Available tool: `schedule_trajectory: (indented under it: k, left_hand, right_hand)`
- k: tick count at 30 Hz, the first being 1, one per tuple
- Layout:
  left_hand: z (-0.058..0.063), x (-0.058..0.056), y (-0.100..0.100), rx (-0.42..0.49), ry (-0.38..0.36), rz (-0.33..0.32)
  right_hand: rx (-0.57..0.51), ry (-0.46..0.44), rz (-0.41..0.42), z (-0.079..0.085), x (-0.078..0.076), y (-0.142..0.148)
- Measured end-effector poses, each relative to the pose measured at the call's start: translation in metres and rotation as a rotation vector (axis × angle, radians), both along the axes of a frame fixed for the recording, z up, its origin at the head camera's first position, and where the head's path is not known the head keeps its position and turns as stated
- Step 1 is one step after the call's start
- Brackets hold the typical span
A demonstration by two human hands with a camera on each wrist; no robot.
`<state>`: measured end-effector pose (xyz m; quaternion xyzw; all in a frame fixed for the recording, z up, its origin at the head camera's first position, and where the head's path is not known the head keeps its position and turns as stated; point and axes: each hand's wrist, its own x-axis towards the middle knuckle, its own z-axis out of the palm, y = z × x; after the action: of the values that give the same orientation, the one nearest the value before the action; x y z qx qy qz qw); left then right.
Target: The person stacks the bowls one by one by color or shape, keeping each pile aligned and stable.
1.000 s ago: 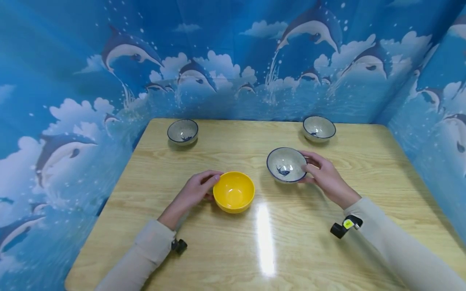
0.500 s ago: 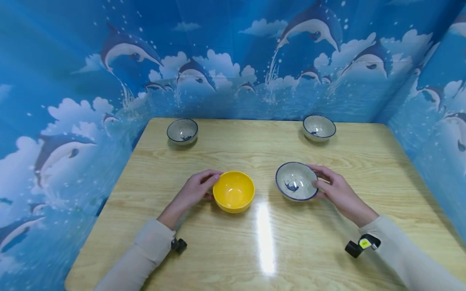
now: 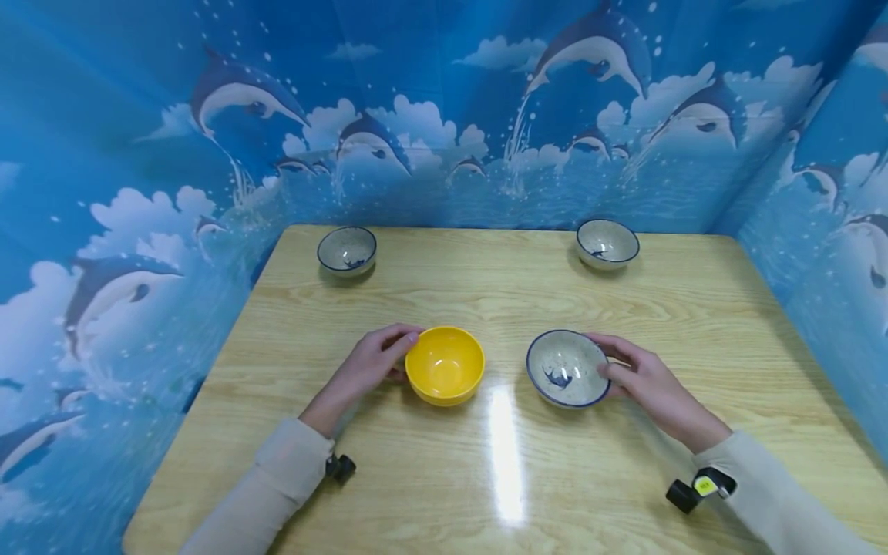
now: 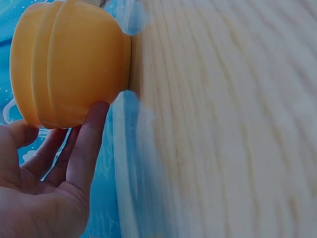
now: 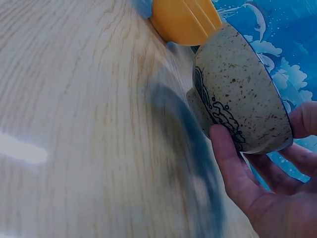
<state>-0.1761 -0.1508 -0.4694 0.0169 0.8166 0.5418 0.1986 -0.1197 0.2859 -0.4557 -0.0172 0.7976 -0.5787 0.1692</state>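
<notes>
My left hand grips the left side of a yellow bowl, thumb at its rim and fingers against its outer wall. In the left wrist view that bowl stands upright with its foot at the tabletop. To the right, my right hand pinches the rim of a speckled grey bowl with a blue rim and a blue fish drawn inside. Seen from the right wrist, the grey bowl leans a little, with the fingers under its wall; whether its foot touches the table I cannot tell.
Two more grey blue-rimmed bowls stand near the far edge of the wooden table, one at the left and one at the right. A dolphin-print cloth hangs behind and at the sides.
My right hand has brought the grey bowl toward me and slightly right, away from the far right bowl. The left hand and the yellow bowl have stayed in place.
</notes>
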Motion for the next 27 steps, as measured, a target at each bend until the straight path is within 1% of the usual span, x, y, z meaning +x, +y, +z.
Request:
schedule_trajectory:
  k: [7, 12, 18, 22, 25, 27]
  left_hand:
    - [0.000, 0.000, 0.000, 0.003, 0.006, -0.002]
    - [0.000, -0.001, 0.000, 0.004, -0.007, 0.000]
    - [0.002, -0.002, 0.002, -0.023, -0.017, 0.010]
    - [0.002, -0.003, 0.002, -0.028, -0.023, 0.021]
    - [0.002, -0.006, 0.000, -0.014, -0.023, 0.011]
    - [0.002, -0.009, -0.003, 0.002, -0.014, 0.004]
  right_hand:
    - [-0.010, -0.015, 0.000, -0.006, 0.004, 0.001]
    - [-0.016, -0.039, -0.004, -0.012, 0.004, 0.002]
    - [-0.029, -0.043, -0.010, -0.013, 0.005, 0.003]
    - [0.033, 0.004, -0.015, -0.015, 0.008, 0.002]
    - [0.088, 0.032, -0.030, -0.018, 0.010, 0.001]
    - [0.083, 0.025, -0.050, -0.020, 0.011, 0.000]
